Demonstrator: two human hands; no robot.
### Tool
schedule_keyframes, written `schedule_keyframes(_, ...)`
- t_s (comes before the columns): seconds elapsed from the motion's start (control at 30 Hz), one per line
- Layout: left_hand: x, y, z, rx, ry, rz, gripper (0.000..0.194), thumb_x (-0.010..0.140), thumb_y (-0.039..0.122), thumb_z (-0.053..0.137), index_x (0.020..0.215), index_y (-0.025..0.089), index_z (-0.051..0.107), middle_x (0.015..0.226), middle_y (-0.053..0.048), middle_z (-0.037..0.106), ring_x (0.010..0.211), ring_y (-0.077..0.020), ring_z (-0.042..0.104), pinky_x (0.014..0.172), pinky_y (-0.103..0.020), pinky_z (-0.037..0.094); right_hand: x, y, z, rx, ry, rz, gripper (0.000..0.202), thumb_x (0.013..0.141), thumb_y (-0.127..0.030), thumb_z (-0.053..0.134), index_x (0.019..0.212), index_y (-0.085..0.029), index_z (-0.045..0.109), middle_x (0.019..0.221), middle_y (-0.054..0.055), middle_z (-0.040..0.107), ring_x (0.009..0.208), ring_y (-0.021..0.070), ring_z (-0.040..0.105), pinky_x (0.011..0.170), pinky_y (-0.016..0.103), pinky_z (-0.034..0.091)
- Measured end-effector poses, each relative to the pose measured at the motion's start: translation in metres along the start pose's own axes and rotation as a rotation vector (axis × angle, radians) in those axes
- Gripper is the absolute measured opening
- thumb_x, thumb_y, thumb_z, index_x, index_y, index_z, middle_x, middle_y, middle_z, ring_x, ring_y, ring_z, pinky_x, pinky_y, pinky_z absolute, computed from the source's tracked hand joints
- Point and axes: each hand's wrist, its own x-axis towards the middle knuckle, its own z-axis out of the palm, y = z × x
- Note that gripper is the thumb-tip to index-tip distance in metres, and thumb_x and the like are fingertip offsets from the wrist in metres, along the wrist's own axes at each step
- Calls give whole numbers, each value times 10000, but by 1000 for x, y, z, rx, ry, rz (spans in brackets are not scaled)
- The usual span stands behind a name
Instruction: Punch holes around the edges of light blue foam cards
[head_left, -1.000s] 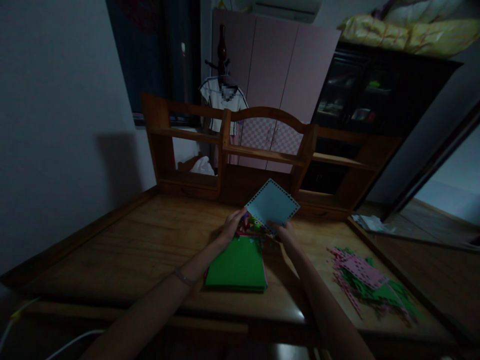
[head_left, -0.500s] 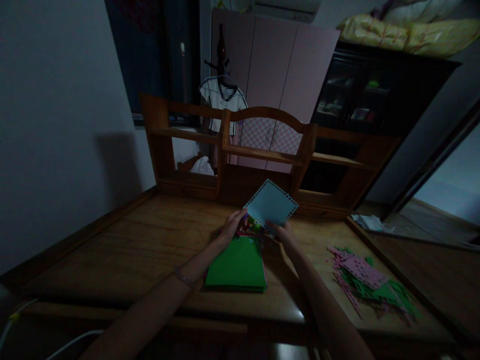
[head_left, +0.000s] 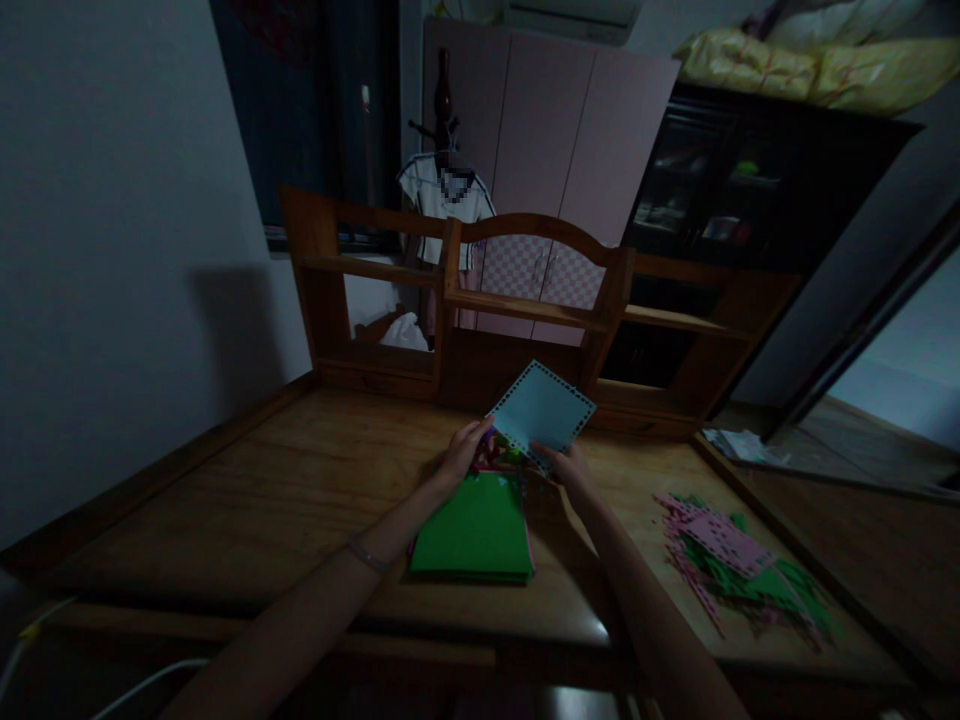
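Note:
A light blue square sheet with small holes along its edges is held up over the desk, turned like a diamond. My left hand pinches its left corner. On its lower right edge my right hand is closed, the thumb lying on the face of the sheet. Below the hands lies a stack of green sheets with a thin pink edge showing. Small red, purple and green pieces sit behind the stack, partly hidden by the sheet and my left hand.
A pile of pink and green perforated scraps lies on the desk's right side. A wooden shelf unit stands along the back of the wooden desk. A white cable hangs at the lower left.
The blue sheet has shifted very slightly downward in both hands. Everything else looks the same.

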Motion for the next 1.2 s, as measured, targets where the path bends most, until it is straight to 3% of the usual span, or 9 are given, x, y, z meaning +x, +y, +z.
schedule_keyframes(0.77, 1, -3, -2, 34, 12, 28, 463, 757, 606, 508, 661, 157, 566, 571, -5, 563, 421, -77, 466, 417, -196, 333, -7, -11, 3, -28, 26, 37, 426, 618, -400, 685, 958, -146, 651, 869, 78, 707, 724, 218, 650, 650, 311, 493)
schedule_keyframes(1.2, 4, -5, -2, 62, -23, 7, 434, 779, 565, 508, 683, 144, 551, 559, 5, 540, 411, -67, 454, 402, -178, 320, -7, -11, 3, 30, -28, 1, 480, 621, -391, 690, 1028, -145, 630, 1033, 91, 683, 888, 245, 648, 772, 349, 505)
